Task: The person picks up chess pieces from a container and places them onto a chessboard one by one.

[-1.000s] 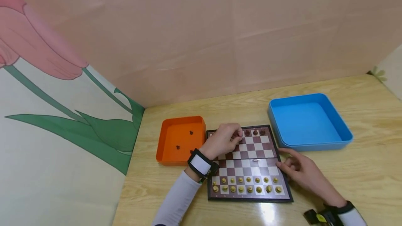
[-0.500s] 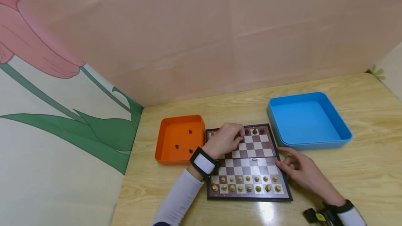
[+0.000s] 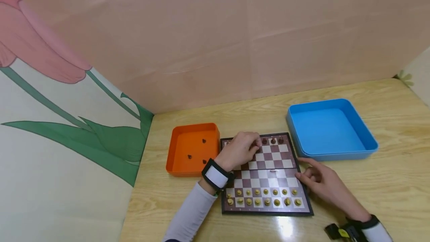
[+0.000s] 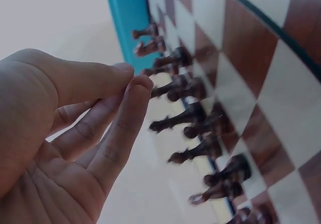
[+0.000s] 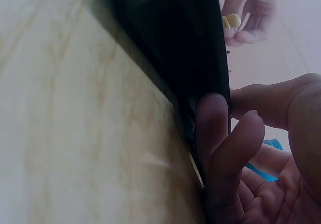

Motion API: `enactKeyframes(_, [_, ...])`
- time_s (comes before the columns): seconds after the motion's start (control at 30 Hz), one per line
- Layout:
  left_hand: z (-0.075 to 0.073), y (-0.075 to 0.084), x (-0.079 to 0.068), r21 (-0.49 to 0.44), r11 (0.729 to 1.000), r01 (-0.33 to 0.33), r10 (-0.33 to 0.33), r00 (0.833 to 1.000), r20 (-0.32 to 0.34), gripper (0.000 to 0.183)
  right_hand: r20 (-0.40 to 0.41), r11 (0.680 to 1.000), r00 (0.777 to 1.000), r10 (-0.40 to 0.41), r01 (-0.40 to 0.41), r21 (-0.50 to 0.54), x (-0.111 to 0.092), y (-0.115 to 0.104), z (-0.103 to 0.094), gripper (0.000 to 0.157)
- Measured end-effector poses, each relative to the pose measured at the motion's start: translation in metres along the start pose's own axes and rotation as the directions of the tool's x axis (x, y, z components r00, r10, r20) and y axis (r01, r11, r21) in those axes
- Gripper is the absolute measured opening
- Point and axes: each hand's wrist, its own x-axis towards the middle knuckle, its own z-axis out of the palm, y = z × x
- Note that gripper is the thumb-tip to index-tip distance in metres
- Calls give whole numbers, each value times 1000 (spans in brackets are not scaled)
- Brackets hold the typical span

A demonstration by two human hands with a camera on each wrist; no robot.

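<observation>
Head view: the left hand (image 3: 239, 150) sits over the far-left corner of the chess board (image 3: 265, 174), fingers curled down among the dark pieces (image 3: 273, 140) on the back rows. Whether it has hold of one can't be told here. The orange tray (image 3: 192, 148) lies just left of that hand, touching the board's left edge, with three dark pieces in it. The right hand (image 3: 324, 185) rests at the board's right edge, nearer the person than the blue tray (image 3: 330, 129). The light pieces (image 3: 263, 197) stand in two rows on the near side, between the wrists. The left hand is plainly nearer the dark pieces; the row runs rightward from its fingertips.

Left wrist view: the left hand (image 4: 75, 133) has thumb and forefinger tips pressed together, with nothing visible between them. The dark pieces (image 4: 193, 128) stand just beyond the fingertips, close but apart.

Right wrist view: the right hand (image 5: 256, 153) has thumb and finger laid against the board's black edge (image 5: 175, 48), steadying it, on the wooden table (image 5: 75, 123).
</observation>
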Motion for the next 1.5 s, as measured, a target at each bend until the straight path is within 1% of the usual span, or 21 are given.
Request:
enactKeyframes(0.1, [-9,1,-5,-1,1000,3,-3,999,-36,6,0,1000,1000,-1,1,-8,4,-1,-3,64])
enactKeyframes(0.2, [-17,0,-12,9,1000,15,-14,996,-87,5,6,1000,1000,12,-12,-10,6,-2,-5,66])
enactKeyframes(0.27, [-22,-2,-18,21,999,38,-35,991,-130,4,15,1000,1000,24,-23,-8,7,-2,-6,68])
enactKeyframes(0.33, [-25,-5,-25,24,997,69,-64,982,-179,4,27,999,999,36,-36,-5,8,-3,-6,70])
enactKeyframes(0.47, [-29,-16,-42,-8,990,138,-135,952,-274,5,48,999,997,54,-54,-4,6,-1,-5,72])
enactKeyframes(0.57, [-31,-27,-56,-34,981,193,-193,928,-319,5,64,998,996,61,-60,-13,2,3,-1,70])
enactKeyframes(0.67, [-35,-39,-67,-56,966,253,-257,900,-352,7,74,998,995,67,-66,-19,1,6,3,69])
enactKeyframes(0.73, [-39,-47,-72,-72,952,297,-302,878,-372,9,72,998,995,64,-62,-23,2,8,5,69])
enactKeyframes(0.8, [-43,-55,-77,-78,937,339,-342,856,-388,11,63,998,997,47,-45,-32,4,9,5,69])
enactKeyframes(0.87, [-46,-61,-81,-75,921,383,-380,838,-392,11,48,999,999,24,-22,-43,6,10,4,68])
enactKeyframes(0.93, [-48,-65,-85,-66,902,427,-419,826,-376,11,34,998,999,5,-3,-58,7,11,3,67])
enactKeyframes(0.97, [-49,-67,-87,-62,893,446,-437,824,-362,11,31,998,1000,2,0,-64,8,11,2,67])
enactKeyframes(1.03, [-50,-69,-90,-63,867,495,-489,817,-306,10,32,997,999,3,0,-72,10,10,1,68])
enactKeyframes(1.13, [-53,-70,-94,-61,834,548,-548,811,-205,10,40,997,999,16,-13,-72,12,10,-1,69])
enactKeyframes(1.2, [-55,-71,-94,-43,820,570,-570,810,-139,11,44,997,999,21,-18,-69,13,9,-2,70])
enactKeyframes(1.27, [-57,-72,-95,-19,813,582,-581,809,-91,11,43,998,999,22,-20,-65,13,9,-3,71])
enactKeyframes(1.3, [-57,-72,-95,-5,808,589,-588,806,-68,11,40,998,999,22,-19,-65,13,8,-3,71])
enactKeyframes(1.33, [-58,-72,-96,7,802,597,-596,802,-46,11,40,998,999,24,-21,-66,13,8,-3,71])
enactKeyframes(1.4, [-58,-71,-98,39,785,618,-618,786,-2,10,46,998,998,33,-30,-58,12,7,-3,71])
enactKeyframes(1.5, [-58,-69,-100,83,766,638,-642,766,39,9,52,998,998,40,-37,-49,10,6,-3,71])
